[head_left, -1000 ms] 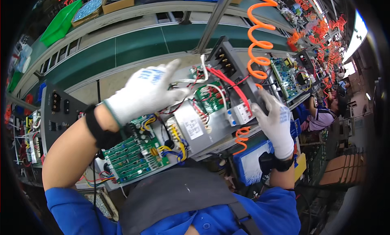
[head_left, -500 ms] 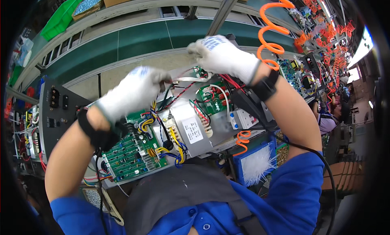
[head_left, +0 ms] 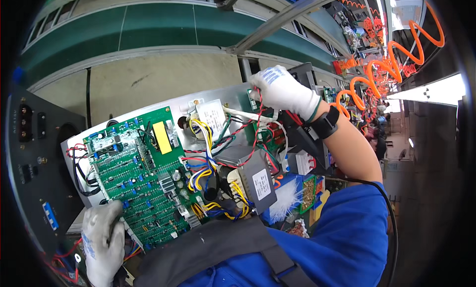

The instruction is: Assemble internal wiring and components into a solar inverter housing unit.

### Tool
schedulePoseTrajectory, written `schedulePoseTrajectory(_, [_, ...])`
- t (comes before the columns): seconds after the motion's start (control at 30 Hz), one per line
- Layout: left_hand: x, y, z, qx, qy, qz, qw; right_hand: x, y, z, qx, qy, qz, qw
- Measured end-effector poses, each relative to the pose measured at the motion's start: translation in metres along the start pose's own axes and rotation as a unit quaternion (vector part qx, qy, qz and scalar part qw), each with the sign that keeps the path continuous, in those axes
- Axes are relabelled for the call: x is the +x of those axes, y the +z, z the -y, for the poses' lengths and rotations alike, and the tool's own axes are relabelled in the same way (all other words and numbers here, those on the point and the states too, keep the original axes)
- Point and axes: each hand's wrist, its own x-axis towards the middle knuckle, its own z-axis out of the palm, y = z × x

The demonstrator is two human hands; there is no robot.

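Note:
A large green circuit board (head_left: 144, 197) lies on a pale metal chassis (head_left: 233, 94), beside a grey labelled transformer (head_left: 253, 180). My gloved right hand (head_left: 290, 94) is closed in a pinch at the chassis's far right end, with a thin red wire (head_left: 256, 138) between its fingertips. That wire hangs down toward the transformer. At the board's lower left edge, my gloved left hand (head_left: 101, 242) is closed with curled fingers; what lies inside them is hidden. A silver labelled component (head_left: 211, 119) and bundled yellow, white and blue wires (head_left: 209, 138) sit mid-chassis.
A black panel with sockets (head_left: 42, 163) stands at the left. Behind the chassis runs a green conveyor belt (head_left: 158, 25), crossed by a metal post (head_left: 277, 24). Orange coiled hoses (head_left: 358, 91) hang at right. White bristly ties (head_left: 285, 200) and parts bins (head_left: 308, 193) stand front right.
My left hand has moved from the wiring mid-chassis down to the board's lower left edge. My right hand stays near the far right end, now with the red wire. The view has shifted.

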Motion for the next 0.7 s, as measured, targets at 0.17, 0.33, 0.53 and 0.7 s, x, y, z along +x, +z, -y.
schedulePoseTrajectory(0.17, [-0.001, 0.004, 0.018, -0.09, -0.066, -0.01, 0.994, 0.006, -0.01, -0.005, 0.096, 0.053, 0.059, 0.992])
schedulePoseTrajectory(0.33, [0.002, 0.009, 0.025, -0.088, -0.032, -0.032, 0.995, 0.01, -0.014, -0.004, 0.128, 0.053, 0.071, 0.988])
schedulePoseTrajectory(0.53, [0.003, 0.018, 0.034, -0.139, -0.093, -0.056, 0.984, 0.0, -0.041, -0.035, 0.352, -0.048, 0.011, 0.935])
schedulePoseTrajectory(0.7, [0.004, 0.024, 0.039, -0.201, -0.102, -0.08, 0.971, -0.002, -0.043, -0.043, 0.119, 0.063, 0.055, 0.989])
